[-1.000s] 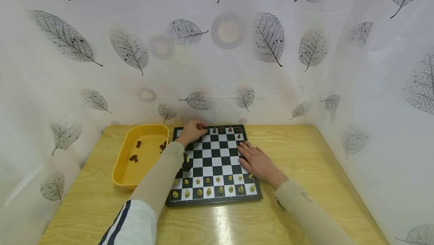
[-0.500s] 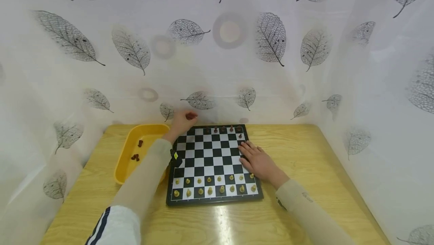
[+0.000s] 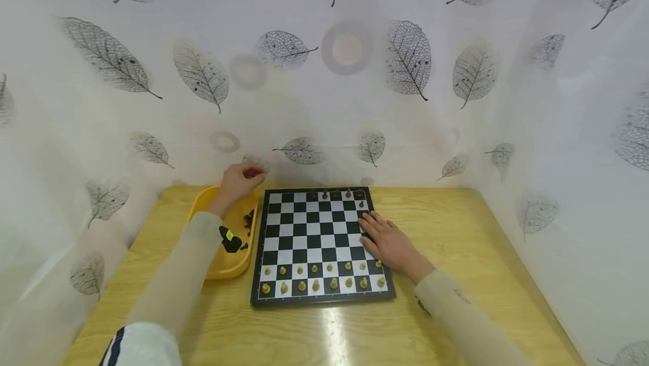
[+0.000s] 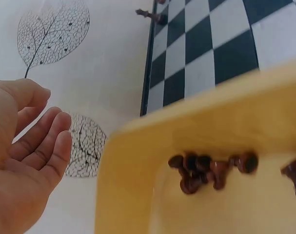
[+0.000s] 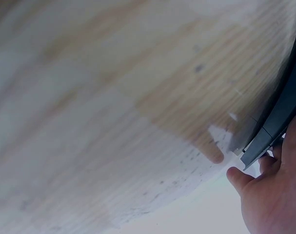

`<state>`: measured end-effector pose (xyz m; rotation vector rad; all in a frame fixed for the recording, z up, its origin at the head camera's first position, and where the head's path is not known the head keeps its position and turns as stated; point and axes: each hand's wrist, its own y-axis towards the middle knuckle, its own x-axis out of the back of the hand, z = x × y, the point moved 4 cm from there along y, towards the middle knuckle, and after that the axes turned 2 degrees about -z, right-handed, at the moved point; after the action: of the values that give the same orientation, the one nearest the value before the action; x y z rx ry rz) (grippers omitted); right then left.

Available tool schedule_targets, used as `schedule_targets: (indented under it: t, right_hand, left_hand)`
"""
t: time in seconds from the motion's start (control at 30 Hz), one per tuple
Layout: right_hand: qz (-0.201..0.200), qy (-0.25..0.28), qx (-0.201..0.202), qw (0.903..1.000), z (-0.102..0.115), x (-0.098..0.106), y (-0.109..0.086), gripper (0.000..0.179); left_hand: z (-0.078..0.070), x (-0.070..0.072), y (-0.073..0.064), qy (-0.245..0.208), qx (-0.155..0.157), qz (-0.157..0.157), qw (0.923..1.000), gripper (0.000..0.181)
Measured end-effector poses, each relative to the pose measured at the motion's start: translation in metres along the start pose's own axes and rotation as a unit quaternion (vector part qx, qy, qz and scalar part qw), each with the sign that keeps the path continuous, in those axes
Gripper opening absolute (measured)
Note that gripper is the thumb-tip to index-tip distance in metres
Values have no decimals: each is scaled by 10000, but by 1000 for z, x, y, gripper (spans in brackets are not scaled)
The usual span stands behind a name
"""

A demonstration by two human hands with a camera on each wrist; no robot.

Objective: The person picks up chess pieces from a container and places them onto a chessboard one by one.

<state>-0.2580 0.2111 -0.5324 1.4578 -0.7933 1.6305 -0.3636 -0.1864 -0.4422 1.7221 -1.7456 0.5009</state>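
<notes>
My left hand (image 3: pixel 240 181) hovers over the far end of the yellow tray (image 3: pixel 230 272). Its fingers (image 4: pixel 62 146) are loosely curled with nothing between them. Inside the tray lie dark red-brown chess pieces (image 4: pixel 218 170), partly behind the hand and forearm in the head view. My right hand (image 3: pixel 390 241) rests at the right edge of the chessboard (image 3: pixel 299 225), its fingers spread over the outer squares. Several dark red pieces (image 3: pixel 348 192) stand along the far row toward the right, with one dark red pawn (image 3: pixel 361 204) in front of them.
Two rows of pale yellow chess pieces (image 3: pixel 316 284) stand on the board's near side. Board and tray sit side by side on a wooden table (image 3: pixel 441 231). A white curtain with leaf prints (image 3: pixel 408 57) hangs behind and at both sides.
My left hand has left a dark red piece on the board's far row and moved left over the tray, its fingers loosening. The right hand has stayed put.
</notes>
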Motion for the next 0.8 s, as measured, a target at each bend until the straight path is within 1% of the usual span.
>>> schedule_targets:
  t: [0.1, 0.2, 0.37, 0.5, 0.63, 0.8]
  right_hand:
    - [-22, -8, 33, 10000, 0, 1, 0, 62]
    - [-18, -7, 40, 10000, 0, 2, 0, 62]
    - [-32, 29, 15, 10000, 0, 3, -2, 61]
    - [-80, 20, 46, 10000, 1, 4, -2, 61]
    - [-68, 69, 62, 9999, 2, 3, -2, 61]
    - [-49, 43, 59, 10000, 1, 2, -2, 61]
  left_hand:
    - [5, 5, -3, 29, 17, 74, 10000, 28]
    - [10, 6, -7, 95, 30, 184, 9998, 30]
    - [18, 6, -14, -4, 237, 372, 9990, 34]
    - [22, 7, -21, -33, 344, 427, 9985, 32]
    - [25, 11, -27, 71, 248, 562, 9981, 30]
    - [33, 15, -34, 49, 202, 815, 9965, 29]
